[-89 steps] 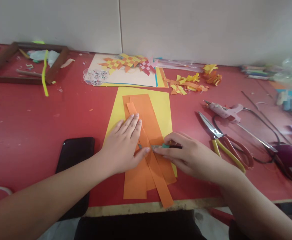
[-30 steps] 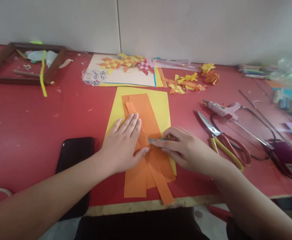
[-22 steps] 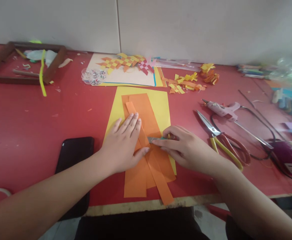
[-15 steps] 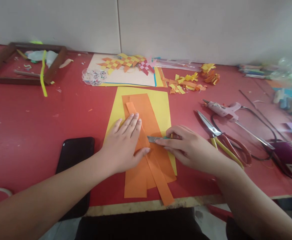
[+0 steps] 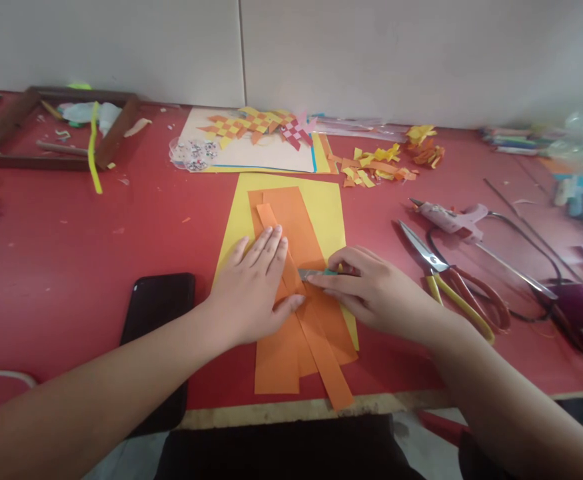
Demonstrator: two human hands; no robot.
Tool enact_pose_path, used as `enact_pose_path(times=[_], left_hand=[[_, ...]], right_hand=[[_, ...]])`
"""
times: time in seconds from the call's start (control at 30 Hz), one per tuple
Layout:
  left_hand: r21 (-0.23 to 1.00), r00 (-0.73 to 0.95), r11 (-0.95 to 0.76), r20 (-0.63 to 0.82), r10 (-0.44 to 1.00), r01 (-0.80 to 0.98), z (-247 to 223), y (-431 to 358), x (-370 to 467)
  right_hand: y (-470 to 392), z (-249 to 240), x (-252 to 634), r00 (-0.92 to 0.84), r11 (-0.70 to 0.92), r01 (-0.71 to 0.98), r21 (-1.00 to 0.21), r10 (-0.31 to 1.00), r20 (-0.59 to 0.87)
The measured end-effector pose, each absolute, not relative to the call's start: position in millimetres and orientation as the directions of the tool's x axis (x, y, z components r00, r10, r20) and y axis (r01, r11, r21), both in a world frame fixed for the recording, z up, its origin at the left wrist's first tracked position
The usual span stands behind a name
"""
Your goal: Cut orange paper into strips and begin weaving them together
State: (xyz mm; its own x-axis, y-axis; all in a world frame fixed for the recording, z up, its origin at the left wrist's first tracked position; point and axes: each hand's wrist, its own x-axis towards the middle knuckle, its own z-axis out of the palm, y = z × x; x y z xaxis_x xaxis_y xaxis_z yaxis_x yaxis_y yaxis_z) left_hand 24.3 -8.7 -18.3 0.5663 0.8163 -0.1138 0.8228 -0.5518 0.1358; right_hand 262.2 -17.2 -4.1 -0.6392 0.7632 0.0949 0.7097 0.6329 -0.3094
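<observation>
My left hand (image 5: 251, 293) lies flat on a folded orange paper strip (image 5: 328, 370), fingers stretched out and thumb apart. Beneath the strip are wider orange paper pieces (image 5: 291, 207), resting on a yellow sheet (image 5: 328, 200). My right hand (image 5: 371, 287) is closed round a utility knife (image 5: 312, 274), its index finger extended along the blade. The blade lies low and meets the right edge of the strip, just right of my left thumb. Most of the knife's handle is hidden by my fingers; a bit of green shows.
Scissors (image 5: 434, 261), a pink glue gun (image 5: 454, 219) and its cord lie to the right. A black phone (image 5: 158, 307) sits left of the papers, partly under my forearm. Behind are woven paper pieces (image 5: 258, 123), paper scraps (image 5: 378, 167) and a brown frame (image 5: 31, 160).
The whole scene sits slightly further right in the picture as the camera has turned a little. Both hands, the knife and the papers keep nearly the same positions relative to one another.
</observation>
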Motion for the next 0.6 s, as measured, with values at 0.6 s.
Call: enact_pose_path(times=[0.6], left_hand=[[0.124, 0.572, -0.560, -0.126, 0.810, 0.819, -17.0, -8.1, 24.5]], right_hand=[[-17.6, -3.7, 264.8, -0.619, 0.629, 0.737, -0.247, 0.775, 0.127]])
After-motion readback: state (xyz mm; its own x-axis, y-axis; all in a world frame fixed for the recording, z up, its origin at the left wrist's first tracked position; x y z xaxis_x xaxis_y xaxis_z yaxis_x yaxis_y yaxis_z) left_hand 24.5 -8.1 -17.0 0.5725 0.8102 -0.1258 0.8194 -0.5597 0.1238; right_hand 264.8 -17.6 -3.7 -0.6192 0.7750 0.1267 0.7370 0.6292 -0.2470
